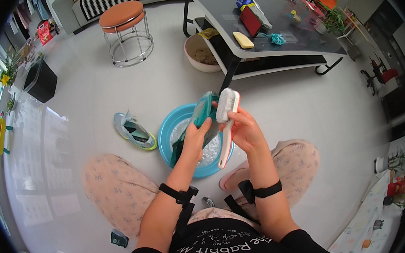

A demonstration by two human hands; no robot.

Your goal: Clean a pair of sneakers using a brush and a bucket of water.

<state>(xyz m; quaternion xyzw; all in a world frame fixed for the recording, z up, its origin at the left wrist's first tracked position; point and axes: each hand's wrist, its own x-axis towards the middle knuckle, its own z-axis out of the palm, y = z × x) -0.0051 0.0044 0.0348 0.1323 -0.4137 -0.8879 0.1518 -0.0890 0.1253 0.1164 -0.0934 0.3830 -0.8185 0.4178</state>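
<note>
My left hand [195, 139] is closed round a wet-looking teal and dark green shoe [204, 110], held tilted above a blue basin [165, 139]. Foamy water shows in the basin beneath it. In my right hand [249, 131] is a white scrub brush [227, 146] with a red edge, its pale bristles turned up and its handle pointing down toward me. The brush head is close beside the shoe; whether they touch I cannot tell. Left of the basin, a grey-blue shoe [136, 132] with a yellow-green sole rests on the floor.
Ahead to the right stands a low dark-topped table [296, 34] bearing a yellow bar [243, 40], a teal scrubber [277, 39] and packets. A pale bucket [196, 59] sits by its leg. An orange stool [122, 16] and a black bin [40, 81] stand farther left.
</note>
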